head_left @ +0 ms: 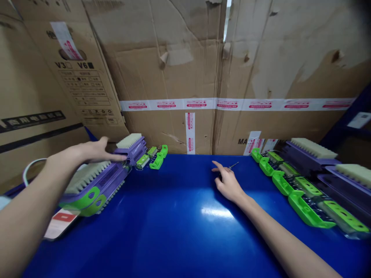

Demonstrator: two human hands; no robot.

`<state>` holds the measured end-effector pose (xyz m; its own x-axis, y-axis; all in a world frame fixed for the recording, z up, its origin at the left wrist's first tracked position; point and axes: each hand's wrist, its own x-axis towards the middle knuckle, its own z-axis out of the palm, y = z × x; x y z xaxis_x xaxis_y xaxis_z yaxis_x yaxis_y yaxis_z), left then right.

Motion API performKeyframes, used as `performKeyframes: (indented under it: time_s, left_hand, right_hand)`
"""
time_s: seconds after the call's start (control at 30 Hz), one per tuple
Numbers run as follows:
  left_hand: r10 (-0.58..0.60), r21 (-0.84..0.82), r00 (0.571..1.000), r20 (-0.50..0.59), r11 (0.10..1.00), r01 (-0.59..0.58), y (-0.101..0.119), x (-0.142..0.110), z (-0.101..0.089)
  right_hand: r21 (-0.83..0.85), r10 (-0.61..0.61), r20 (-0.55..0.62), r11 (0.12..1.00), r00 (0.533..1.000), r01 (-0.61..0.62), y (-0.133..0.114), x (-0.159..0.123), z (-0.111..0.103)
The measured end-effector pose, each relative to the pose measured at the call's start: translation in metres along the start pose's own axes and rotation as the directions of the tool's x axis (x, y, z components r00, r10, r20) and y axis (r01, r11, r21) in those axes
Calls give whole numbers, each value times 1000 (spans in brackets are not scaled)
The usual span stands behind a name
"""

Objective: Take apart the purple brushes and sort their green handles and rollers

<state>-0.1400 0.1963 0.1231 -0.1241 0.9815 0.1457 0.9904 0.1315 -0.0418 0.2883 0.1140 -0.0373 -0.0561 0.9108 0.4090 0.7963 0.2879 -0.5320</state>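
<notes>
At the left, my left hand [94, 151] stretches over a purple unit [108, 179] with a pale, ridged foam-like top and green end pieces. Its thumb and index finger are spread, and the index fingertip is close to a second purple unit [135, 150] behind; I cannot tell whether it touches. Near the middle of the blue table, my right hand [228, 184] has its fingers curled round the dark handle of what looks like a screwdriver [234, 165]. The thin metal shaft points away to the right. Most of the handle is hidden by the hand.
Beside the left units lie green caps [159, 158] and clear-and-green parts [143, 161]. Along the right stand more purple units [313, 150], with a row of green caps [304, 208] and clear-and-green parts [344, 216]. Cardboard walls [174, 77] enclose the blue table [162, 231].
</notes>
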Motion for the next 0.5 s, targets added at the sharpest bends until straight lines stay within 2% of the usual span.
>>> performKeyframes:
  time_s: [0.03, 0.1, 0.17, 0.23, 0.33, 0.43, 0.5]
  left_hand:
    - [-24, 19, 993, 120, 1000, 22, -3, -12, 1]
    - [-67, 61, 962, 264, 997, 53, -6, -29, 3]
    - [-57, 65, 948, 312, 997, 38, -8, -38, 1]
    - [-35, 83, 956, 290, 997, 12, -6, -43, -5]
    - [-17, 169, 988, 151, 986, -8, 9, -51, -20]
    - [142, 107, 985, 94, 983, -152, 45, -63, -31]
    - [306, 19, 952, 9, 952, -307, 78, -69, -29]
  right_hand:
    - [0, 1, 3, 1000, 1000, -1, 0, 0, 0]
    - [-3, 5, 8, 1000, 1000, -5, -1, 0, -1]
    - [-9, 12, 14, 1000, 1000, -11, -2, -1, -1]
    - [-18, 21, 23, 1000, 1000, -21, -4, -1, -2]
    - [-46, 44, 42, 998, 998, -42, -7, -1, -3]
    - [-94, 84, 35, 992, 996, -80, -11, -1, -4]
    - [-119, 111, 18, 987, 994, -108, -13, -2, -4]
